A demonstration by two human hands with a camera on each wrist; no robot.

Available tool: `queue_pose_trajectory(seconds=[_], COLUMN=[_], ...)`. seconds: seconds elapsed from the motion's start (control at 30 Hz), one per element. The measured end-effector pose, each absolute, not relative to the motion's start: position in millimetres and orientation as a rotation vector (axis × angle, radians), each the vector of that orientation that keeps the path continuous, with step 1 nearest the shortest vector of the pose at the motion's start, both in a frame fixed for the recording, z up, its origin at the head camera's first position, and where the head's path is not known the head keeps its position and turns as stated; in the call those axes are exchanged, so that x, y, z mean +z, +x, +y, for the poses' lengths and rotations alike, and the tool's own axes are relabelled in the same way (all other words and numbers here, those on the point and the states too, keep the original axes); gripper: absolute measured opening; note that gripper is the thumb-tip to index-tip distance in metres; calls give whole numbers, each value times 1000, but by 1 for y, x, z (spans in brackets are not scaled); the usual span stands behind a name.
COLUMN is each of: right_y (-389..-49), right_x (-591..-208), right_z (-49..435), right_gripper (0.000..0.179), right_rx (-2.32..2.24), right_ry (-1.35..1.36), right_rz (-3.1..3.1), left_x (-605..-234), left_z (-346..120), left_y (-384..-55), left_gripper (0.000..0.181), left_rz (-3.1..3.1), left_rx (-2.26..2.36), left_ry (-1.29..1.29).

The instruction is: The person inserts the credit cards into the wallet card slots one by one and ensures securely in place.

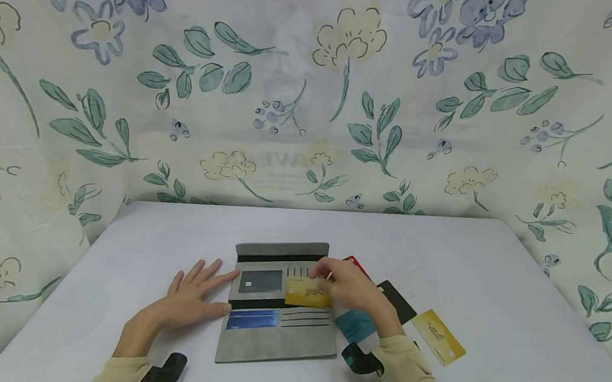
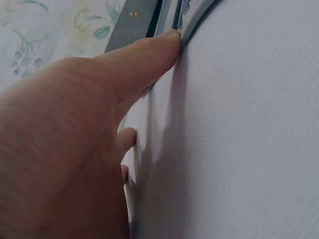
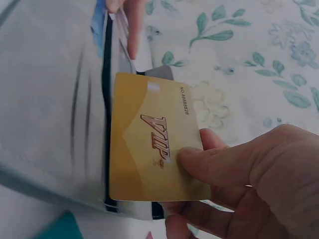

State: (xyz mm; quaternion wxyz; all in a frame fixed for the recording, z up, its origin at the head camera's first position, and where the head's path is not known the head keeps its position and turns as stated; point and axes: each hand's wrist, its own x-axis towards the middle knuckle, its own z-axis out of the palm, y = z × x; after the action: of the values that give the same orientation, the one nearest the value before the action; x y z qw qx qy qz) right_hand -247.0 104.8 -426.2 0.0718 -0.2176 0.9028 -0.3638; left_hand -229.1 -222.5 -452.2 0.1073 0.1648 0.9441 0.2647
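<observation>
A grey wallet lies open on the white table, with a blue card and a dark card in its slots. My left hand lies flat beside the wallet's left edge, fingers straight; its thumb touches that edge. My right hand pinches a gold VIP card between thumb and fingers, holding it over the wallet's right-hand slots.
Loose cards lie to the right of the wallet: a red card, a black card, a teal card and another gold card. A floral cloth rises behind and beside the table.
</observation>
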Motion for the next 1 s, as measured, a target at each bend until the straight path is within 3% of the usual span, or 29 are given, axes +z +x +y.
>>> queue_pose_trajectory(seconds=[0.33, 1.0], right_y=[-242, -226], right_x=[-438, -439], right_z=[85, 79], right_gripper=[23, 16], right_rx=[-861, -670], right_ry=[-696, -633], right_rz=[2745, 2853], left_x=[-451, -451], left_z=[-224, -224], left_y=[-226, -228], left_gripper=[74, 74], left_rz=[2771, 2781], left_rx=[781, 765], left_ry=[458, 471])
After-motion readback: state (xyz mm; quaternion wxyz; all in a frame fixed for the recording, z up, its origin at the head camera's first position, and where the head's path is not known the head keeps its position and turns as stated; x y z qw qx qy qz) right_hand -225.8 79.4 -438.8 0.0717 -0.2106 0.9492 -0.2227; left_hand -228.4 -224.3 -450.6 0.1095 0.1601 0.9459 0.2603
